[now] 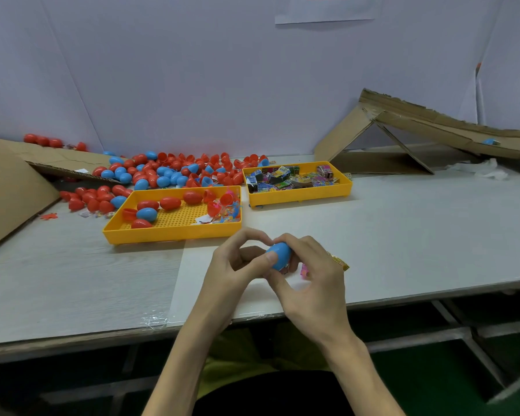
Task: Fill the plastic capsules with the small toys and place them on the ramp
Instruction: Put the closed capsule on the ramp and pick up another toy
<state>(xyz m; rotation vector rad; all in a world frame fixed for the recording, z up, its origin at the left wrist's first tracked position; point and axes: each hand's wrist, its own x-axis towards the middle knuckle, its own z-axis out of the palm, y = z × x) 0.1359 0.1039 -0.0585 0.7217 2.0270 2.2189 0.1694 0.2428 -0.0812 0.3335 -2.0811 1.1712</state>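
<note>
Fingers of my left hand [237,267] and right hand [312,283] grip a blue plastic egg capsule [279,254]; print on colourful toy packets [294,177] at twelve o'clock is unreadable.

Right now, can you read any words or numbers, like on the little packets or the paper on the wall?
Nothing here can be read.
Paper sheet on the wall: no legible writing, only a pink strip at its top.
Toy packets in the right yellow tray: printed, but too small and blurred.
Yellow packet by the right hand: print too blurred.
</note>
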